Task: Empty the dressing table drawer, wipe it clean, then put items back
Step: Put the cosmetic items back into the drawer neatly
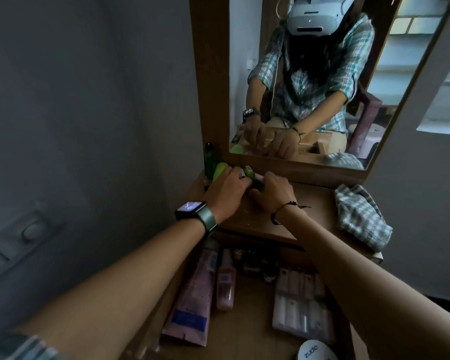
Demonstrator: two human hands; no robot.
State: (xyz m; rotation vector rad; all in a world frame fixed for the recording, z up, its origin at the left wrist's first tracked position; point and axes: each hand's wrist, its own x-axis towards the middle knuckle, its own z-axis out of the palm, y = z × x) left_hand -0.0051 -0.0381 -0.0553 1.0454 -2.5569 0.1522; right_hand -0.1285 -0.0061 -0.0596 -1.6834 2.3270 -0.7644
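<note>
Both my hands are at the back left of the dressing table top (257,224). My left hand (225,189), with a watch on its wrist, curls over small green and white containers (248,172) by the mirror. My right hand (272,193) grips a small dark-and-white item beside them; most of that item is hidden under the fingers. Below the top, the open drawer (247,315) holds a pink sachet (192,297), a pink bottle (226,281), small dark bottles (252,266) and a clear pack of tubes (302,302).
A checked cloth (361,216) lies crumpled on the right of the table top. A tall green bottle (209,159) and a light green one (220,171) stand at the back left. The mirror (322,74) rises behind. A white Zudio item (315,353) sits at the drawer's near edge.
</note>
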